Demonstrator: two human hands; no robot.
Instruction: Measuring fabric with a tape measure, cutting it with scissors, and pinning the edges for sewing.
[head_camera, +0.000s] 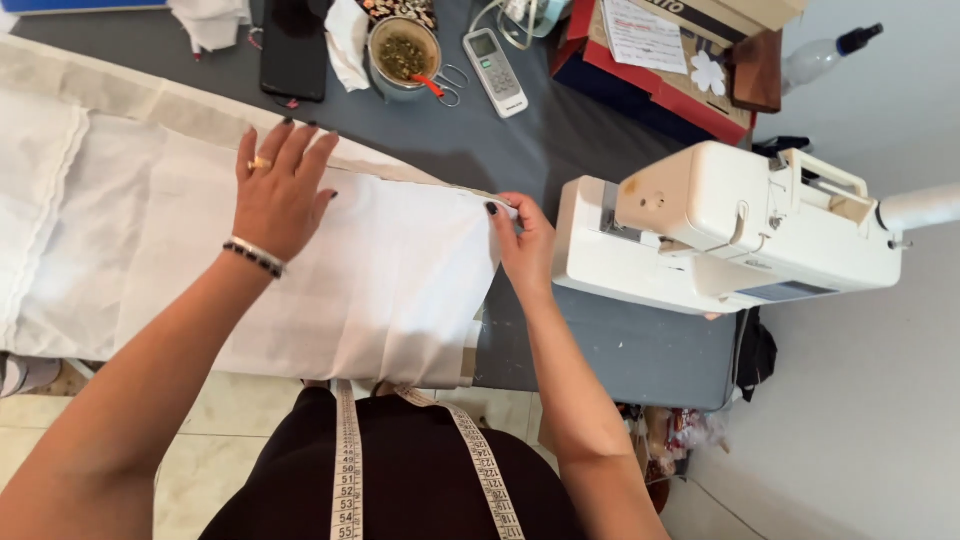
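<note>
Grey worktable (640, 350) fills the head view, w/ pale floor tiles below its near edge and a white wall to the right. We see a sheet of white fabric (380, 280) laid flat across the table's left and middle, its near edge hanging just over the table edge.

Our left hand (280, 190) lies palm-down on the fabric near its far edge, fingers spread wide, dark nails, a ring on one finger and a beaded bracelet at the wrist. Our right hand (525, 245) is at the fabric's far right corner, thumb and forefinger pinching that corner; the other fingers are curled under.

Just right of that hand sits a white sewing machine (720, 230), close but not touching. At the table's far side: a black phone (293, 45), a metal cup (403, 55) w/ small bits inside, scissors w/ an orange handle (440, 85), a white remote (497, 70), and a red-edged cardboard box (670, 70). A yellow-white tape measure (347, 470) hangs round our neck, both ends trailing down over dark clothing.
</note>
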